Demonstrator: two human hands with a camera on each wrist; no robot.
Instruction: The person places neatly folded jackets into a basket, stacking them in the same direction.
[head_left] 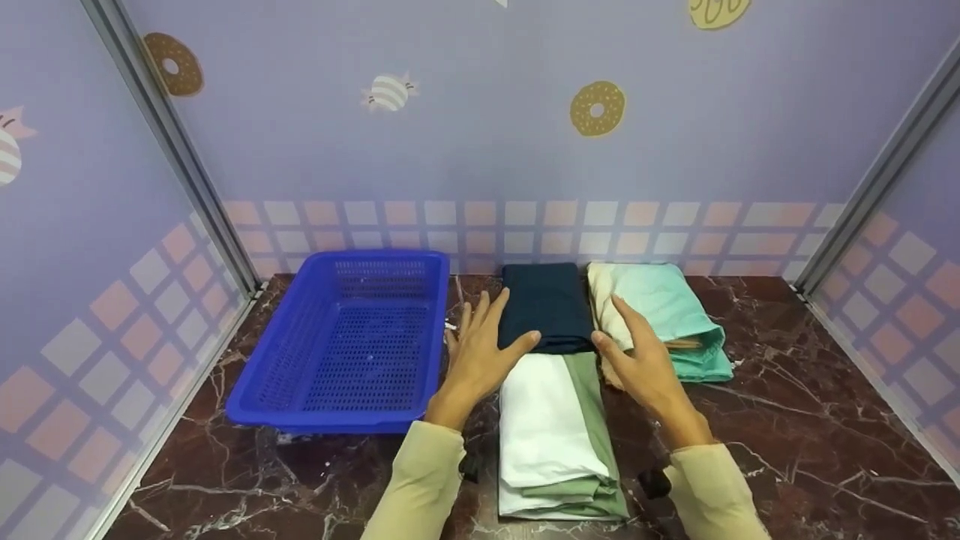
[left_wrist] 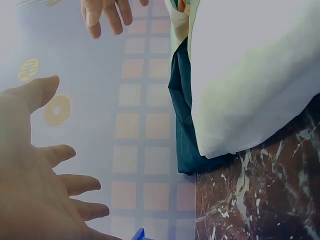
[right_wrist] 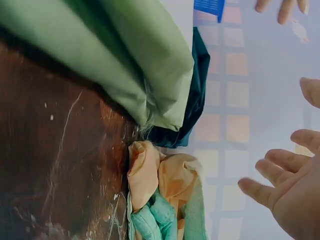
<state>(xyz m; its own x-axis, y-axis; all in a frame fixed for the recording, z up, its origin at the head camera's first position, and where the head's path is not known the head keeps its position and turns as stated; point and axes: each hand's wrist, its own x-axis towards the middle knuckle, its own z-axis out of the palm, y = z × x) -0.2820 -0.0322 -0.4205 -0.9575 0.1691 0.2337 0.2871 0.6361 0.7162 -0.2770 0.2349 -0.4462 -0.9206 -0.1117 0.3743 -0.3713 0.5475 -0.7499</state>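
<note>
Three folded pieces of clothing lie in front of me in the head view. A dark navy one (head_left: pixel 546 309) is at the back, and a white and green one (head_left: pixel 544 427) sits just in front of it. To the right lies a mint and cream one (head_left: pixel 667 300), its near end showing loose folds. My left hand (head_left: pixel 480 360) hovers at the navy piece's left side, fingers spread and holding nothing. Opposite it, my right hand (head_left: pixel 645 367) is over the gap between the navy and mint pieces, also spread. Both wrist views show the palms bare.
A blue plastic basket (head_left: pixel 442 352) with perforated sides and base stands to the left, close beside my left hand. The dark red marbled tabletop (head_left: pixel 810 405) is bounded by a patterned back wall (head_left: pixel 495 165) and side panels.
</note>
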